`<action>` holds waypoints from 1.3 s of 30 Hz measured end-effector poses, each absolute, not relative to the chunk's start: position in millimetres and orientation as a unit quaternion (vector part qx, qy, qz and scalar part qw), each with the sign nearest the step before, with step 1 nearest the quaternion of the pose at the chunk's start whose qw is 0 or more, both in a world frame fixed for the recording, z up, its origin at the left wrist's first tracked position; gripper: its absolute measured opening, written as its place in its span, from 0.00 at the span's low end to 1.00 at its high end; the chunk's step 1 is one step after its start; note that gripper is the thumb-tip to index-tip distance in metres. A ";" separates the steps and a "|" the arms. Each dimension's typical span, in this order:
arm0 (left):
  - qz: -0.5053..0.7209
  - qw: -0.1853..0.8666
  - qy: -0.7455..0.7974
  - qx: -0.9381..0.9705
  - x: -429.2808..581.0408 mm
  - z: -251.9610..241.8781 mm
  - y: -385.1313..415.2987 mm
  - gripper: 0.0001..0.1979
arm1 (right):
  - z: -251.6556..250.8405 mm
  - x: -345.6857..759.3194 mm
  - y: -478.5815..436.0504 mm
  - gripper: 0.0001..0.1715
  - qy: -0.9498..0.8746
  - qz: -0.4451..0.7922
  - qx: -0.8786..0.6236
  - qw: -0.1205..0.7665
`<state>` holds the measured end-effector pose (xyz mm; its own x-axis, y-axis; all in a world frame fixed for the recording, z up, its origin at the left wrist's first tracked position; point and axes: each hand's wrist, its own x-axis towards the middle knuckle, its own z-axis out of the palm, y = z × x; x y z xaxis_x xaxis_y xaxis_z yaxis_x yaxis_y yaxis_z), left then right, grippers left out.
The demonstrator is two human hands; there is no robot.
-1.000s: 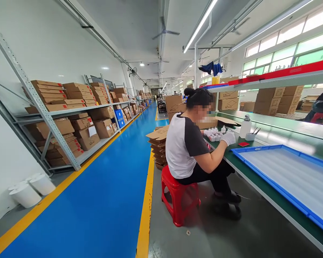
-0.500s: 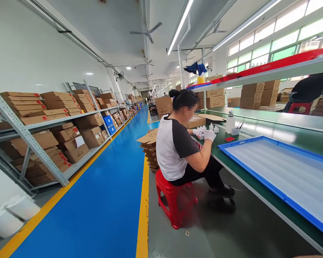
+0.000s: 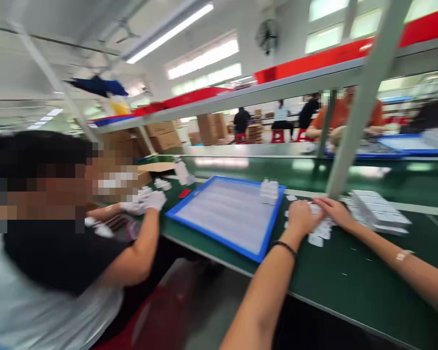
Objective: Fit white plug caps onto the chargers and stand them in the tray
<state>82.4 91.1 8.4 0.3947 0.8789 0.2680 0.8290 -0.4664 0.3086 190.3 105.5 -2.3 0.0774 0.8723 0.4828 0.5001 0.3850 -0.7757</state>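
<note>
My left hand [image 3: 302, 217] is over the green bench, its fingers curled inward and partly hidden. My right hand [image 3: 335, 212] reaches in from the right, fingers pressed together, its tips meeting the left hand's. What they hold, if anything, is hidden and blurred. Small flat white pieces [image 3: 316, 240] lie scattered under and around both hands. Just right of them is a stack of white box-shaped pieces [image 3: 381, 214]. On the left, a blue-rimmed tray [image 3: 226, 249] with a whitish lining bears a small group of white parts [image 3: 269, 191] in its right corner.
A co-worker [image 3: 58, 243] with white gloves sits close on my left, handling small white parts. A bench post [image 3: 365, 97] rises just beyond my hands, and a shelf with red bins [image 3: 314, 63] runs overhead. Another person in orange [image 3: 374, 114] works across the bench.
The view has swung right and closer to the bench. Both my hands now show over white pieces; before, only a skin-coloured sliver appeared at the bottom right edge. The co-worker now fills the left side.
</note>
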 end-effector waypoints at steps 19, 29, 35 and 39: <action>0.238 0.131 0.646 0.713 105.3 -8.2 125.2 0.35 | -44.6 244.8 124.8 0.18 -0.575 0.245 -0.609 0.488; 0.182 0.105 0.561 0.801 108.7 -10.7 125.6 0.25 | -45.3 245.9 125.0 0.19 -0.535 0.250 -0.609 0.529; 0.129 0.097 0.489 0.857 126.9 -12.5 90.2 0.32 | -50.5 250.9 131.4 0.34 -0.473 0.253 -0.612 0.582; 0.112 0.095 0.459 0.876 131.3 -13.4 76.6 0.31 | -49.6 254.3 130.6 0.38 -0.446 0.277 -0.602 0.602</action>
